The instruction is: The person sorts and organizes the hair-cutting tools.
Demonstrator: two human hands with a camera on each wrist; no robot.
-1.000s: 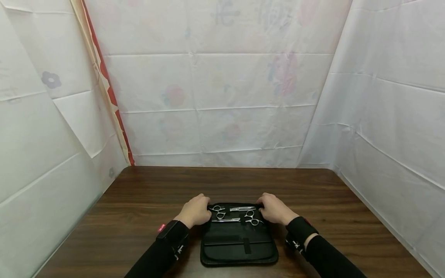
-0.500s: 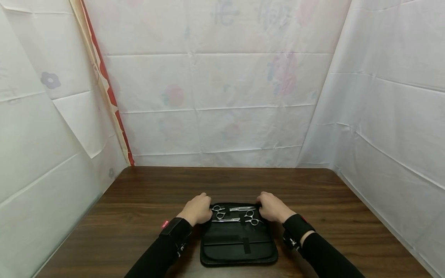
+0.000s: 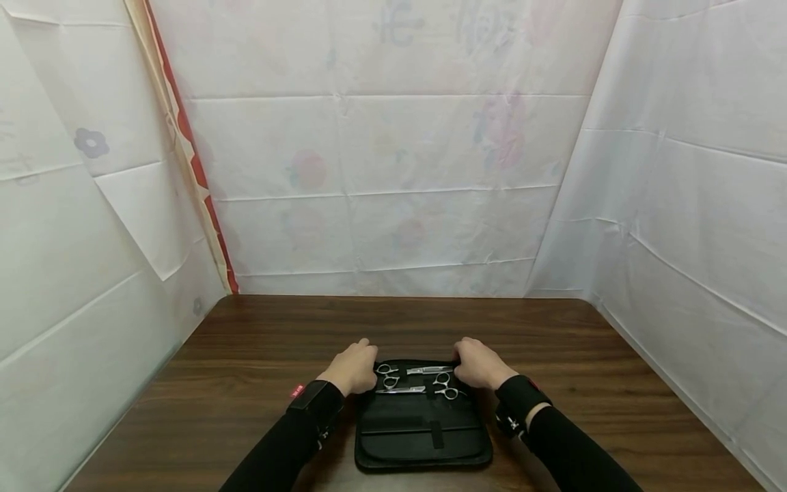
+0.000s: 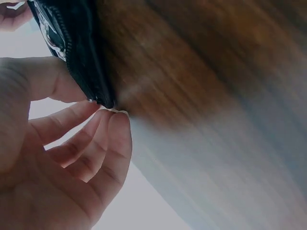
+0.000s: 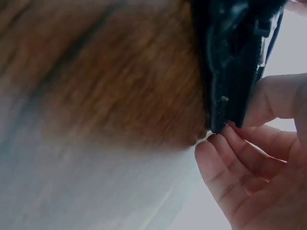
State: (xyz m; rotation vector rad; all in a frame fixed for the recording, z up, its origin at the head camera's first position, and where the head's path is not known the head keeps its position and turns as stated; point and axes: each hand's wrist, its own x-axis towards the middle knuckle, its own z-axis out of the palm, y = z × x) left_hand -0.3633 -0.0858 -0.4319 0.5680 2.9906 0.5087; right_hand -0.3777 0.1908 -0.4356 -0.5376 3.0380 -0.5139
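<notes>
A black zip-edged scissors case (image 3: 396, 413) lies unfolded on the table in the head view. Two pairs of silver scissors are held in its far half: one pair (image 3: 429, 370) has its finger rings at the left, the other pair (image 3: 401, 390) has its rings at the right. At the far left corner my left hand (image 3: 352, 370) pinches the case's edge between thumb and fingers. My right hand (image 3: 483, 365) pinches the far right corner likewise. Both wrist views show the thumb over the zipped border and fingertips at its outer side.
The case rests on a dark brown wooden table (image 3: 295, 321). White printed sheets (image 3: 381, 232) hang behind the table and along both sides. A red-and-cream sheet edge (image 3: 203, 191) runs down the back left corner.
Both hands have shifted slightly inward, the left to the right and the right to the left, staying at the far corners. The case and scissors look almost unmoved.
</notes>
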